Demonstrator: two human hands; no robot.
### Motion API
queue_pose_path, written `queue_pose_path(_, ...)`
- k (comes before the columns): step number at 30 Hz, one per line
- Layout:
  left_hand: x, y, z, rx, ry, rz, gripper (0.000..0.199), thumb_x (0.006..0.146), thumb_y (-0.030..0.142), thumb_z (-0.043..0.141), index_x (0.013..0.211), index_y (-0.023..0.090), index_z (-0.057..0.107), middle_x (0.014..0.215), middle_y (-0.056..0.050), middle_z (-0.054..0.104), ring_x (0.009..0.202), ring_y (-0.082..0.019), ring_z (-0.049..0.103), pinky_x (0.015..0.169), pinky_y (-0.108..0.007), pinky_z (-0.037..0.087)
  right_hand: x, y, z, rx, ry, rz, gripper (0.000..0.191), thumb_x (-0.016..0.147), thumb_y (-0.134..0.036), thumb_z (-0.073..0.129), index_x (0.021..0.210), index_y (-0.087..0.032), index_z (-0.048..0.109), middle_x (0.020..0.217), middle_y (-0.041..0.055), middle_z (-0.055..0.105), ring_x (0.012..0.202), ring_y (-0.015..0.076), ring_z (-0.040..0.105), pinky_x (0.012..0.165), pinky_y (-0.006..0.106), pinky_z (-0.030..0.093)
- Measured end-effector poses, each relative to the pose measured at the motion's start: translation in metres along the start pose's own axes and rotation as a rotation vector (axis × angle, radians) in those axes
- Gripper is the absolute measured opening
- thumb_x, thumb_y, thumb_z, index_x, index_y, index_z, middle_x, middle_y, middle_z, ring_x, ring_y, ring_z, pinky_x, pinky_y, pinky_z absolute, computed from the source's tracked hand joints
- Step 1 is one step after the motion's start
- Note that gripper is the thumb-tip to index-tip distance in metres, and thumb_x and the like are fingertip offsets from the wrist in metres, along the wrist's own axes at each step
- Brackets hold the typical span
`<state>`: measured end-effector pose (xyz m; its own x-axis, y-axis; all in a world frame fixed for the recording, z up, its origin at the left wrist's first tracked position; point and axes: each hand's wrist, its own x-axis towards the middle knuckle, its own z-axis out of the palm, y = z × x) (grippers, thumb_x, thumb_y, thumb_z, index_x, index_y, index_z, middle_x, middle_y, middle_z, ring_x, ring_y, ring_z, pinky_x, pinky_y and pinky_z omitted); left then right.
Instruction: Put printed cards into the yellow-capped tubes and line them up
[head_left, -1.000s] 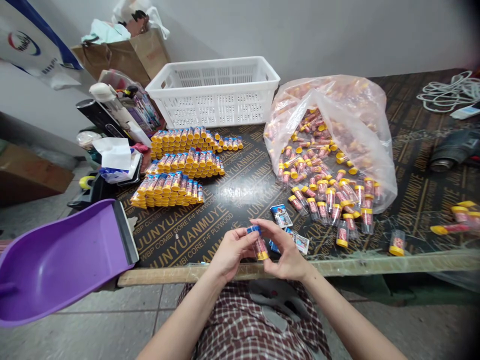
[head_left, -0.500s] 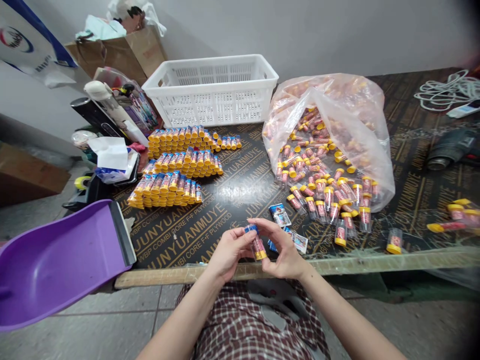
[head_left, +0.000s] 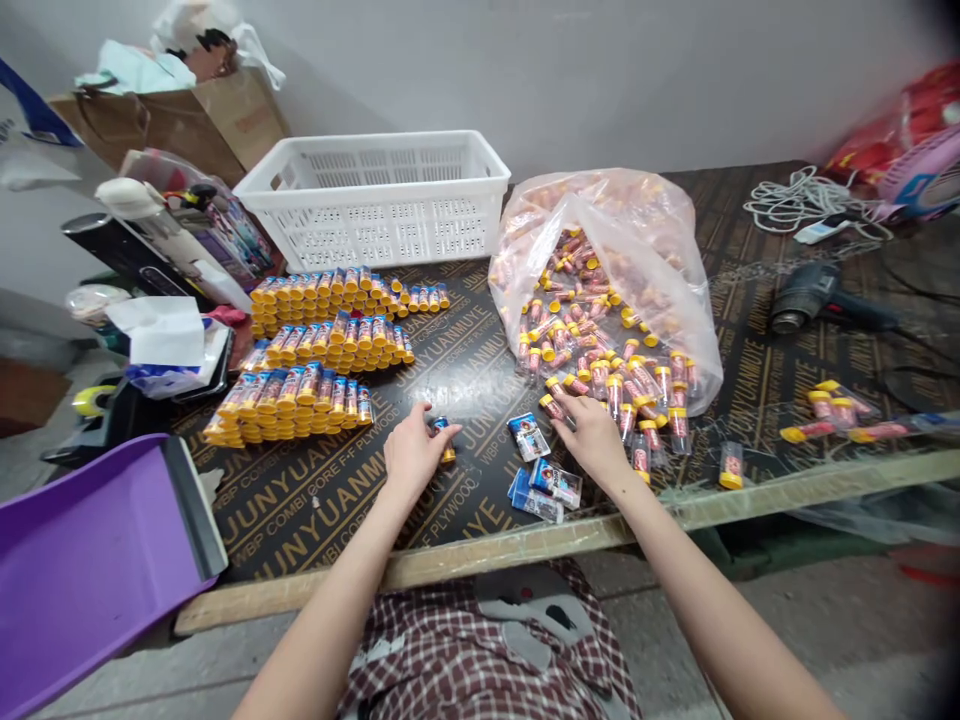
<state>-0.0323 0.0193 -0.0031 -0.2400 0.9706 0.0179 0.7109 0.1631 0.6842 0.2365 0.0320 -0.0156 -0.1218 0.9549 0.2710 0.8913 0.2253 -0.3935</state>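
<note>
My left hand [head_left: 414, 448] is over the board, thumb and fingers around a small blue-wrapped tube [head_left: 444, 440] with a yellow cap. My right hand [head_left: 592, 435] reaches to the unwrapped tubes, its fingertips at a clear tube [head_left: 552, 407] with red contents and a yellow cap. More such tubes spill from a big translucent bag [head_left: 675, 260]. Between my hands lie flat blue-and-clear sleeves [head_left: 529, 437], with several more [head_left: 556, 482] nearer the edge. Wrapped tubes [head_left: 307, 390] are stacked in three rows at the left.
A white basket [head_left: 375, 220] stands behind the stacks. A purple dustpan [head_left: 97, 560] is at the front left, bottles and tissues behind it. On the right are a heat gun [head_left: 814, 300], white cable [head_left: 802, 200], a lone tube [head_left: 730, 466] and a few loose pieces [head_left: 832, 410].
My hands have parted. The left has carried the wrapped tube left and down to the board; the right has moved to the loose tubes. The view has shifted right.
</note>
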Motion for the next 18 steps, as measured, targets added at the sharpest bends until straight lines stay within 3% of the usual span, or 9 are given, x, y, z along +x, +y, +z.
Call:
queue_pose_path(3,-0.031,0.023,0.010,0.004,0.015,0.103,0.028,0.074,0.048,0.065,0.084,0.022,0.065,0.077,-0.006,0.063,0.072,-0.022,0.057,0.066,-0.028,0.033,-0.002,-0.002,0.000,-0.068,-0.070,0.018,0.045,0.076,-0.007,0.052,0.120,-0.016,0.058,0.093,0.0123,0.062,0.084,0.0264,0.060,0.075,0.036,0.047)
queue_pose_path(7,-0.070,0.042,0.037,-0.098,-0.272,0.130,0.027,0.061,0.040,0.078,0.062,0.021,0.059,0.066,-0.003,0.058,0.064,-0.020,0.055,0.064,-0.027,0.032,-0.004,-0.005,-0.008,-0.084,-0.117,0.059,0.065,0.068,-0.005,0.052,0.131,-0.016,0.047,0.095,0.0114,0.061,0.075,0.0230,0.060,0.069,0.033,0.045)
queue_pose_path(10,-0.079,0.044,0.052,-0.021,-0.335,0.136,0.022,0.064,0.034,0.077,0.067,0.021,0.059,0.071,-0.003,0.061,0.066,-0.020,0.057,0.063,-0.027,0.032,-0.009,-0.005,-0.022,0.107,-0.129,0.113,0.068,0.069,-0.011,0.054,0.135,-0.017,0.040,0.082,0.0039,0.061,0.066,0.0197,0.058,0.068,0.032,0.046)
queue_pose_path(13,-0.076,0.044,0.054,0.084,-0.386,0.116,0.015,0.071,0.030,0.072,0.068,0.021,0.061,0.072,-0.003,0.064,0.069,-0.019,0.059,0.061,-0.026,0.032,-0.021,-0.009,-0.034,0.423,-0.144,0.167,0.054,0.076,-0.020,0.054,0.129,-0.022,0.043,0.076,-0.0007,0.059,0.055,0.0151,0.054,0.059,0.029,0.046)
queue_pose_path(18,-0.073,0.044,0.049,0.156,-0.399,0.149,0.013,0.081,0.026,0.061,0.071,0.020,0.066,0.077,-0.004,0.069,0.075,-0.019,0.061,0.065,-0.027,0.034,-0.046,-0.024,-0.028,0.683,-0.117,0.180,0.018,0.082,-0.029,0.056,0.099,-0.022,0.056,0.089,0.0021,0.060,0.071,0.0167,0.060,0.064,0.028,0.048)
